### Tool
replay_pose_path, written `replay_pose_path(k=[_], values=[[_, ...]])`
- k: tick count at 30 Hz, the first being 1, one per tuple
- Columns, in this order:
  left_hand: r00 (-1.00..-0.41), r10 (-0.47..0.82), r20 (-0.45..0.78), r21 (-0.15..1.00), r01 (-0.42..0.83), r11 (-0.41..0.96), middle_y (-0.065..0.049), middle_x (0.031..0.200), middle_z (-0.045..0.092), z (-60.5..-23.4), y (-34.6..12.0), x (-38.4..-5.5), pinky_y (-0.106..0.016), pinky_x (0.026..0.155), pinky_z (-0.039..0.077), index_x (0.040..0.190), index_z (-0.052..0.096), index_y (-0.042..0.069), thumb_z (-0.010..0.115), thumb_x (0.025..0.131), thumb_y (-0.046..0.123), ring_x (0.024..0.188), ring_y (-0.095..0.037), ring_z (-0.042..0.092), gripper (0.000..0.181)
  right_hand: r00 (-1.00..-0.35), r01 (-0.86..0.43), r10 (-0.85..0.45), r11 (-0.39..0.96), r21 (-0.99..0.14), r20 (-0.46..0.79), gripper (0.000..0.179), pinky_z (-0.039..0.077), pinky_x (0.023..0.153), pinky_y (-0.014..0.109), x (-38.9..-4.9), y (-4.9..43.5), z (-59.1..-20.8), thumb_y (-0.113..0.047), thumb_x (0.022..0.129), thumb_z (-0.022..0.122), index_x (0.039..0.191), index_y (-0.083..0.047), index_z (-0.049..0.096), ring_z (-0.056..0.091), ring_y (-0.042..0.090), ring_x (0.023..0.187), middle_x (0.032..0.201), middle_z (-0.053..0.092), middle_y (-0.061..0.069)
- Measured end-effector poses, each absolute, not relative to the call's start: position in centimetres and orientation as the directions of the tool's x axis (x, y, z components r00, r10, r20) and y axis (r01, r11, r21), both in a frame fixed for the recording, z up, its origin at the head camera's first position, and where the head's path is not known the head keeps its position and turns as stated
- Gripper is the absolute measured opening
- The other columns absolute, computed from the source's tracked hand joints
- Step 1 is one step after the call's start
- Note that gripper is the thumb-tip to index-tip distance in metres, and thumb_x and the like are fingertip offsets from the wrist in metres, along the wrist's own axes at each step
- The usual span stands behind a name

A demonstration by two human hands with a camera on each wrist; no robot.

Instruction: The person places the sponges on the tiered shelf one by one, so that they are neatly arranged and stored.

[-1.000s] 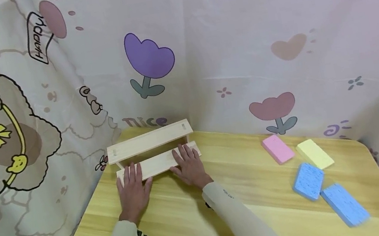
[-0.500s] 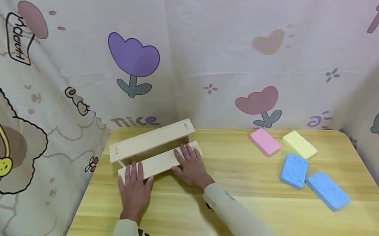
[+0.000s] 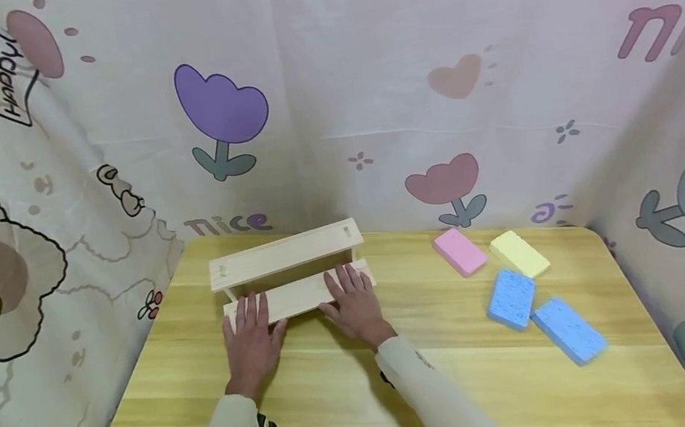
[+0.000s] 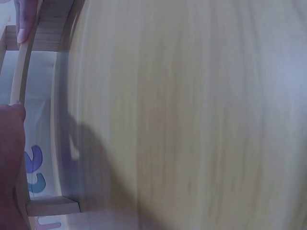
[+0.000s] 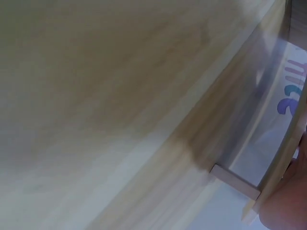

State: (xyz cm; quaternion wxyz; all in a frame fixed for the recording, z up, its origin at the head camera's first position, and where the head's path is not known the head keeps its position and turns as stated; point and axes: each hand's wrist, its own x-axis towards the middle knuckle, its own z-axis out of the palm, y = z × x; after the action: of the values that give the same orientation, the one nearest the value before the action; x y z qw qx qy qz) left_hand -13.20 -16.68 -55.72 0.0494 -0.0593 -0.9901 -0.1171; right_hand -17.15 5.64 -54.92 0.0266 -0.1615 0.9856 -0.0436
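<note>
A small two-tier wooden rack (image 3: pixel 284 253) stands near the back left of the table, with one board higher at the back and one lower in front. My left hand (image 3: pixel 254 345) rests on the left part of the front board (image 3: pixel 295 296), fingers extended across its top and thumb near the front edge. On the right part of that same board lies my right hand (image 3: pixel 356 307), its fingers likewise stretched over the top. The left wrist view shows the board's edge and a short wooden support (image 4: pixel 53 206) beneath. A support (image 5: pixel 235 181) also appears in the right wrist view.
To the right lie a pink sponge (image 3: pixel 460 252), a pale yellow sponge (image 3: pixel 519 254) and two blue sponges (image 3: pixel 511 298), all flat on the wooden table (image 3: pixel 344 425). A printed curtain (image 3: pixel 350 53) hangs right behind the table and along its sides.
The rack has slid to the right across the table, nearer the sponges, with both hands staying on its front board. The head view has turned to the right.
</note>
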Motion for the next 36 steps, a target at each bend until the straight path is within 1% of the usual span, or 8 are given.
replay_pose_path(k=[6, 11, 20, 25, 30, 36], values=[[-0.979, 0.139, 0.152, 0.231, 0.172, 0.958, -0.018, 0.156, 0.021, -56.2, -15.2, -13.3, -0.062, 0.113, 0.009, 0.151, 0.022, 0.006, 0.04, 0.099, 0.048, 0.145, -0.036, 0.014, 0.069, -0.956, -0.288, -0.293, 0.951, -0.112, -0.032, 0.066, 0.014, 0.12, 0.045, -16.3, 7.3, -55.1, -0.058, 0.099, 0.02, 0.154, -0.023, 0.011, 0.007, 0.025, 0.148, 0.161, 0.01, 0.008], [-0.975, 0.158, 0.154, 0.237, 0.192, 0.953, -0.018, 0.156, 0.023, -56.4, -14.3, -13.0, -0.063, 0.113, 0.009, 0.151, 0.022, 0.007, 0.041, 0.099, 0.047, 0.145, -0.036, 0.015, 0.069, -0.96, -0.272, -0.277, 0.956, -0.106, -0.032, 0.066, 0.014, 0.12, 0.046, -15.6, 8.4, -55.3, -0.059, 0.099, 0.018, 0.154, -0.023, 0.011, 0.008, 0.025, 0.148, 0.161, 0.011, 0.009], [-0.962, 0.189, 0.197, 0.254, 0.236, 0.938, -0.017, 0.155, 0.027, -56.5, -12.1, -13.0, -0.061, 0.113, 0.01, 0.15, 0.026, 0.007, 0.046, 0.097, 0.045, 0.144, -0.035, 0.018, 0.068, -0.973, -0.227, -0.229, 0.96, -0.164, 0.01, 0.066, 0.014, 0.119, 0.048, -14.6, 10.6, -55.8, -0.058, 0.099, 0.022, 0.154, -0.022, 0.015, 0.01, 0.028, 0.148, 0.16, 0.014, 0.011], [-0.952, 0.216, 0.216, 0.246, 0.267, 0.932, -0.017, 0.154, 0.028, -56.7, -11.0, -13.0, -0.061, 0.113, 0.011, 0.15, 0.027, 0.007, 0.047, 0.096, 0.046, 0.144, -0.035, 0.02, 0.068, -0.98, -0.198, -0.197, 0.965, -0.174, 0.024, 0.066, 0.014, 0.119, 0.048, -13.9, 11.8, -55.9, -0.058, 0.099, 0.025, 0.153, -0.022, 0.017, 0.011, 0.029, 0.147, 0.159, 0.017, 0.012], [-0.948, 0.232, 0.218, 0.227, 0.28, 0.933, -0.017, 0.154, 0.03, -56.8, -10.0, -12.7, -0.061, 0.113, 0.014, 0.15, 0.028, 0.007, 0.048, 0.096, 0.045, 0.144, -0.034, 0.021, 0.068, -0.983, -0.184, -0.183, 0.967, -0.174, 0.024, 0.067, 0.015, 0.119, 0.048, -13.1, 12.9, -56.0, -0.058, 0.099, 0.024, 0.154, -0.021, 0.016, 0.01, 0.029, 0.147, 0.159, 0.016, 0.012], [-0.944, 0.25, 0.217, 0.239, 0.3, 0.924, -0.015, 0.154, 0.03, -56.8, -8.6, -12.4, -0.06, 0.114, 0.013, 0.15, 0.028, 0.008, 0.047, 0.097, 0.046, 0.144, -0.033, 0.02, 0.068, -0.988, -0.154, -0.149, 0.969, -0.193, 0.042, 0.066, 0.015, 0.119, 0.049, -12.2, 14.2, -56.0, -0.056, 0.099, 0.029, 0.153, -0.02, 0.019, 0.012, 0.029, 0.147, 0.159, 0.017, 0.012]])
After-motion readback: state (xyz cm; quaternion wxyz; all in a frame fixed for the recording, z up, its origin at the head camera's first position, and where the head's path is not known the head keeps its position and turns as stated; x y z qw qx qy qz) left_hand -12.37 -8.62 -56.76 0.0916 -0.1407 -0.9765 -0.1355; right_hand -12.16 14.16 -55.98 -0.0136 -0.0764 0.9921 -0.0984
